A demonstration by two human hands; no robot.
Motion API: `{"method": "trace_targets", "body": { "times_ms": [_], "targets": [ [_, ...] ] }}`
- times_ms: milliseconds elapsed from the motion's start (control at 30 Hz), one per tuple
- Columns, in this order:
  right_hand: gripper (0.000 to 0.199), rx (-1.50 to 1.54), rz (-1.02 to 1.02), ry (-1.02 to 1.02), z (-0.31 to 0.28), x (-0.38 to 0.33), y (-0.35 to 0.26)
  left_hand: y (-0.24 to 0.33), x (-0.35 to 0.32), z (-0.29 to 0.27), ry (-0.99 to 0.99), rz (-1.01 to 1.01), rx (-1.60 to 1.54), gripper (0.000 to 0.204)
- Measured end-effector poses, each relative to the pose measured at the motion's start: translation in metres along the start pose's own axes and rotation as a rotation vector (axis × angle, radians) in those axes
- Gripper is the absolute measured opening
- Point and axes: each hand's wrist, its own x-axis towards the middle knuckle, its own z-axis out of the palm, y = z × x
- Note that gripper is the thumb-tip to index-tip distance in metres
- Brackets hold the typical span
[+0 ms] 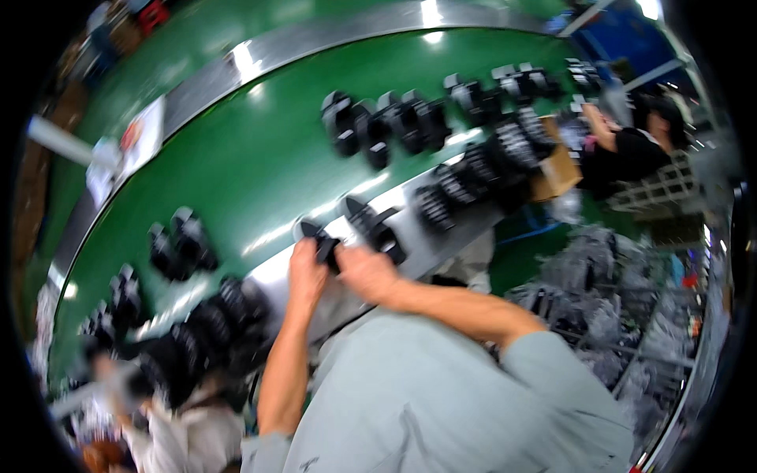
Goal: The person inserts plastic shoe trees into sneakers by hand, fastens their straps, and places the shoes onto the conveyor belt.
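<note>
While both hands work at the near edge, the black sandal (pixel 311 230) sits btwn them, toe end pointing far. L hand (pixel 306 268) looks to be grasping its near L side; R hand (pixel 367 272) is at the strap, but w/ the blur can't tell if its fingers pinch or just touch. Step in hand is prob. handling/adjusting the strap; next move calls for a steady L hold & careful R fingers. Second sandal (pixel 367 221) lies just R. Surface: glossy green worktop (pixel 260 173), metal far rail (pixel 307 47), more sandals L & R, cardboard box (pixel 558 173) far R. Room: co-worker (pixel 631 158) far R, another person (pixel 189 433) near L, clear plastic bags (pixel 587 260) on a rack, R.
</note>
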Motion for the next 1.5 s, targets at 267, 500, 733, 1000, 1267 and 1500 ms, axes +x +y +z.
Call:
{"method": "trace_targets", "body": {
  "times_ms": [267,500,733,1000,1267,1500],
  "targets": [
    [0.043,0.305,0.329,-0.191,0.002,0.024,-0.002,0.010,-0.028,-0.009,-0.012,-0.401,0.175,0.083],
    [0.037,0.258,0.395,-0.138,0.021,0.041,-0.002,0.013,-0.021,0.011,0.018,-0.546,0.292,0.055],
    [0.033,0.347,0.511,-0.109,0.048,0.043,0.008,-0.004,-0.028,0.017,0.118,-0.513,0.384,0.039],
    [0.032,0.398,0.511,-0.135,0.045,0.045,0.008,0.019,-0.031,0.003,0.382,-0.170,0.293,0.025],
    [0.028,0.330,0.436,-0.129,0.034,0.043,0.001,0.035,-0.046,0.000,0.393,-0.158,0.314,0.030],
    [0.030,0.357,0.437,-0.105,0.032,0.040,0.001,0.013,-0.036,-0.016,0.181,0.085,0.298,0.031]
  ]
}}
